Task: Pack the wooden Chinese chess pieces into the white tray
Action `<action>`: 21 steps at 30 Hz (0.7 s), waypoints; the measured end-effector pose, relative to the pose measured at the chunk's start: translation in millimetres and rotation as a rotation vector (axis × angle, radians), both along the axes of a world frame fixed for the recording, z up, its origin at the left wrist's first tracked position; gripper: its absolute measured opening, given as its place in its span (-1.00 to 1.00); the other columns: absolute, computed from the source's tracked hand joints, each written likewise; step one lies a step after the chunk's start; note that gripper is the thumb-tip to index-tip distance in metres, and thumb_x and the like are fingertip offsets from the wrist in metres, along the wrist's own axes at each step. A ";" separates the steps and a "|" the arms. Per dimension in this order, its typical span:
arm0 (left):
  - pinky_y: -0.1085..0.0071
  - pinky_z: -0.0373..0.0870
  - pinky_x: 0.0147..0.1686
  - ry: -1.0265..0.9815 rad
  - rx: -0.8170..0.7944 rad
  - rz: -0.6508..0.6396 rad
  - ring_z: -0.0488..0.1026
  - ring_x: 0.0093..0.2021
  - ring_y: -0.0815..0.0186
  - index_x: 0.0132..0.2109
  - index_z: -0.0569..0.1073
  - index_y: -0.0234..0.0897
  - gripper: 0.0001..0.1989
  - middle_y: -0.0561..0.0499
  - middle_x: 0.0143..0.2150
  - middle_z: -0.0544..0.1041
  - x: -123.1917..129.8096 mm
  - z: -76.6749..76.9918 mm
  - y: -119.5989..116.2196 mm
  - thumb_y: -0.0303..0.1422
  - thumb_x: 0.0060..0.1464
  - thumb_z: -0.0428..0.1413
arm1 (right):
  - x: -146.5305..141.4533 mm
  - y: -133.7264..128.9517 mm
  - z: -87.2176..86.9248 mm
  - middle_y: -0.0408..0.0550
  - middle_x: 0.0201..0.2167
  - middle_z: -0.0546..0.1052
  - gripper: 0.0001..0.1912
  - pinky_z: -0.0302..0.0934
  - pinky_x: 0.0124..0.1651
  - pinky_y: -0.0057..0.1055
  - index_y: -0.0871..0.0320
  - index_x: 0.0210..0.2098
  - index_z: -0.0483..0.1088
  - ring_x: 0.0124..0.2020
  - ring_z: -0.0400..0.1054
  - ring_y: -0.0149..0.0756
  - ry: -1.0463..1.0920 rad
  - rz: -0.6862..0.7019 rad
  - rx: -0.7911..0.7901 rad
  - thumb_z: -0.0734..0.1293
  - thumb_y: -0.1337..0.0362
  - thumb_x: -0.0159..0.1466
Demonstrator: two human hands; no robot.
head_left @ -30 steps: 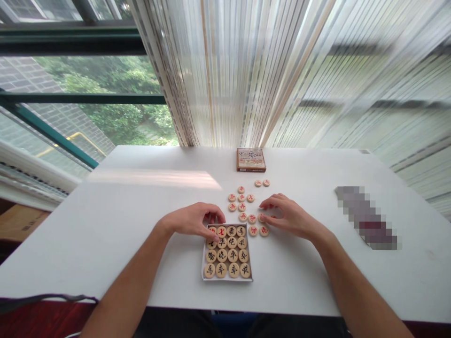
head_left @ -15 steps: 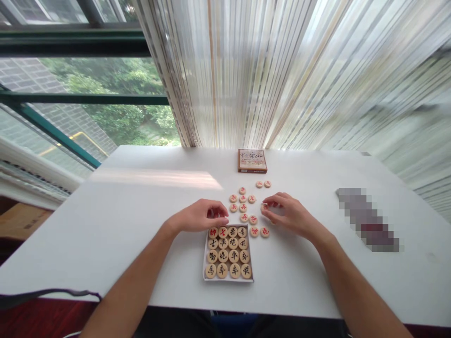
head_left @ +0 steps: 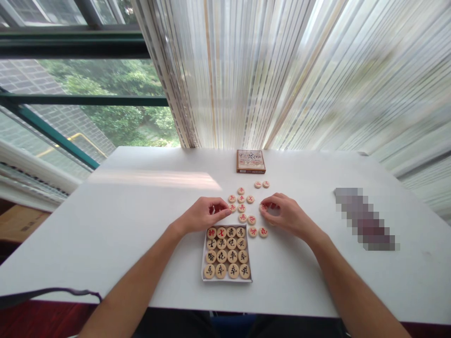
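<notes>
My left hand (head_left: 207,212) has its thumb and index finger closed at the near-left edge of a red-marked Chinese chess piece (head_left: 232,208), which lies on the table. Between the fingertips of my right hand (head_left: 283,212) is another Chinese chess piece (head_left: 262,207), partly covered by them. Several more round wooden pieces with red characters lie loosely between the two hands, such as one piece (head_left: 241,199) in the middle. Just below my left hand stands a shallow white box (head_left: 227,281) filled with rows of pieces, mostly black-marked, with two red ones in its far row.
The printed box lid (head_left: 251,161) lies farther back on the white table (head_left: 141,220), near the curtain (head_left: 232,75). Two pieces (head_left: 261,184) sit apart below it. A pixelated object (head_left: 366,218) is at the right. A dark strap (head_left: 52,292) crosses the near-left edge.
My left hand has moved up and slightly right, from the box's far edge to a red-marked piece. My right hand stays at its piece.
</notes>
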State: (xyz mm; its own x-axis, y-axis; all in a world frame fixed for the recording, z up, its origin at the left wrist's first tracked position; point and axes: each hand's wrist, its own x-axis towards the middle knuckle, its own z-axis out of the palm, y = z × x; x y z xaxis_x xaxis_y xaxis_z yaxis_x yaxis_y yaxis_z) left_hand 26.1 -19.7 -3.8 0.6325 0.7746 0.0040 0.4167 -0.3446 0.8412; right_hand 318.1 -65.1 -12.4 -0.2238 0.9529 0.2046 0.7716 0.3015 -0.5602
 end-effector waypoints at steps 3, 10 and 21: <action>0.45 0.27 -0.40 -0.008 0.020 0.009 0.32 -0.42 0.38 -0.17 0.59 -0.29 -0.62 0.01 -0.36 0.54 -0.2 -1.1 0.1 -0.04 0.21 0.12 | -0.7 1.1 -3.6 -0.05 -0.32 0.53 -0.87 0.36 -0.16 -0.28 0.08 -0.22 0.52 -0.28 0.43 -0.23 0.006 -0.011 0.019 0.37 0.21 0.27; 0.47 0.26 -0.42 -0.023 0.022 -0.001 0.33 -0.42 0.39 -0.18 0.59 -0.28 -0.65 0.03 -0.38 0.54 0.0 -2.3 0.4 -0.07 0.21 0.13 | -4.3 -0.5 -5.7 -0.03 -0.19 0.51 -0.84 0.37 -0.14 -0.30 0.04 -0.13 0.52 -0.21 0.44 -0.24 0.008 0.016 0.020 0.33 0.26 0.31; 0.48 0.26 -0.41 -0.020 0.035 -0.001 0.34 -0.42 0.40 -0.18 0.60 -0.27 -0.66 0.03 -0.38 0.54 0.4 -1.8 0.1 -0.08 0.21 0.13 | -12.0 0.7 -9.8 -0.09 -0.28 0.52 -0.93 0.33 -0.13 -0.28 0.03 -0.21 0.48 -0.23 0.41 -0.24 0.018 0.052 0.090 0.36 0.24 0.31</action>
